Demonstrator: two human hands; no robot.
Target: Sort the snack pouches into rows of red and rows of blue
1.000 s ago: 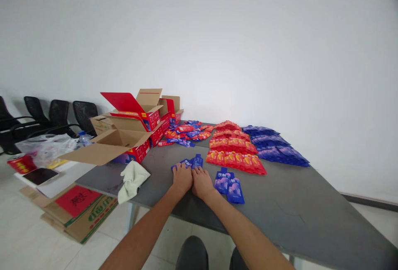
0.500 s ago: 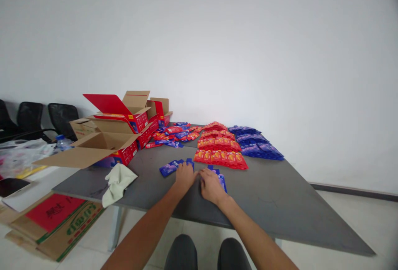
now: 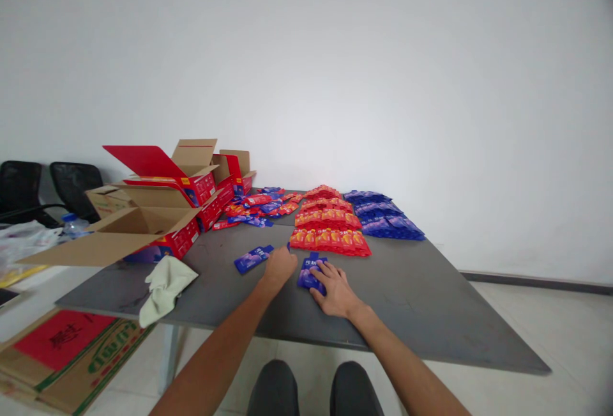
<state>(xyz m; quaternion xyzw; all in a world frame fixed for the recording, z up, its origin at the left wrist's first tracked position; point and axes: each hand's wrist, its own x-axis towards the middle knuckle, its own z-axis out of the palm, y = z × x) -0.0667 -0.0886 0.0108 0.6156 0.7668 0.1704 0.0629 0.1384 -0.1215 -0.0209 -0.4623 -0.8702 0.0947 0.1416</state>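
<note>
My right hand (image 3: 337, 289) lies on a blue pouch (image 3: 309, 270) on the grey table, its fingers spread over the pouch's right side. To its left, my left hand (image 3: 281, 268) is closed, knuckles up. A small blue tip of a pouch shows just past its fingers; the rest is hidden under the hand. Another blue pouch (image 3: 252, 259) lies flat just left of my left hand. Beyond my hands, red pouches (image 3: 330, 240) are stacked in overlapping rows, with rows of blue pouches (image 3: 395, 226) to their right.
Loose red and blue pouches (image 3: 261, 204) are heaped at the back left, beside open red cartons (image 3: 184, 237). A pale cloth (image 3: 167, 288) hangs over the table's (image 3: 407, 314) front left edge. Flattened cardboard (image 3: 71, 358) lies below; chairs (image 3: 76, 186) stand farther left.
My right hand has spread its fingers and now rests on the blue pouch, which shows more fully. My left hand has closed more tightly, and the hands are farther apart. The view has shifted slightly right.
</note>
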